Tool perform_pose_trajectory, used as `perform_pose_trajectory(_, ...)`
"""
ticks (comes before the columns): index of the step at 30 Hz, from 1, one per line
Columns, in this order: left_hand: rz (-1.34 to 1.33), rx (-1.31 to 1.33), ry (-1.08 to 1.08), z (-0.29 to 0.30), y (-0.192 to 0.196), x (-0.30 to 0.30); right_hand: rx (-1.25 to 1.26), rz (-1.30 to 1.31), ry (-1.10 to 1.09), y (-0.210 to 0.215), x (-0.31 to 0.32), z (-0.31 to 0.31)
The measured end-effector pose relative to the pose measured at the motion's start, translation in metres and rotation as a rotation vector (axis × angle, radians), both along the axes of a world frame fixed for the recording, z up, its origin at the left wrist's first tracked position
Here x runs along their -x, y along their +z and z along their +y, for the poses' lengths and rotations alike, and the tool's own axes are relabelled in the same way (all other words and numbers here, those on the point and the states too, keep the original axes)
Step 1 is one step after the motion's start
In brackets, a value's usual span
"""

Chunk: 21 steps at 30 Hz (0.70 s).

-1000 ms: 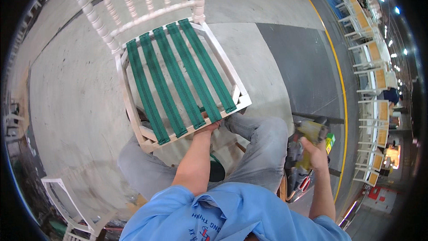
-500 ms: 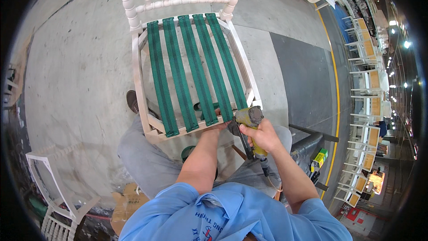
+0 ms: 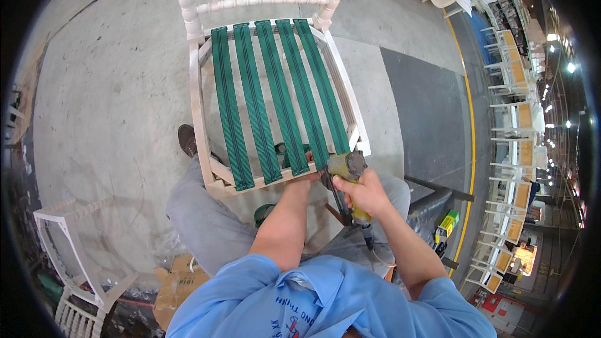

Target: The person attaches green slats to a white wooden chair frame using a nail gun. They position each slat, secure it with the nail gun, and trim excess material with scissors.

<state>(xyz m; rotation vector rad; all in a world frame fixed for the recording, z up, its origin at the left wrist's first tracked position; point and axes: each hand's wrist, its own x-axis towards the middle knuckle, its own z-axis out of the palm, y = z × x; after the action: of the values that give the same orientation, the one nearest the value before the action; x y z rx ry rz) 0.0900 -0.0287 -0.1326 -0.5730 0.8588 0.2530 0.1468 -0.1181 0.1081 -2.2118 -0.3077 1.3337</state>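
A pale wooden chair frame (image 3: 199, 103) stands in front of me, its turned-spindle back at the far side. Several green webbing straps (image 3: 285, 100) with dark stripes run from its back rail to its front rail. My right hand (image 3: 366, 194) is closed round the grip of a yellow pneumatic staple gun (image 3: 348, 164). The gun's nose end is at the front rail, beside the near end of the rightmost strap. My left hand (image 3: 313, 176) is at the front rail beside the gun; rail, straps and gun hide most of its fingers.
Green webbing (image 3: 288, 155) shows beneath the straps. Another chair frame (image 3: 75, 250) lies to the left, near a cardboard box (image 3: 178, 288). A dark bench (image 3: 432, 209) at my right bears a green-and-yellow box (image 3: 447, 225). Beyond a yellow floor line stand rows of chairs (image 3: 516, 197).
The chair frame and its straps appear slightly farther right in the picture. The staple gun stays at the front rail, slightly lower in view, with both hands still close to it.
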Motion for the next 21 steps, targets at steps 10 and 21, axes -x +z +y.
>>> perform_pose_trajectory(10, 0.002, -0.033, 0.053, -0.004, 0.008, 0.008, -0.014, 0.029, -0.087, 0.008, 0.008, -0.005)
perform_pose_trajectory(21, 0.49, -1.385, -1.787, -0.036, 0.028, 0.061, -0.34, -0.087, -0.257, 0.049, -0.019, -0.071)
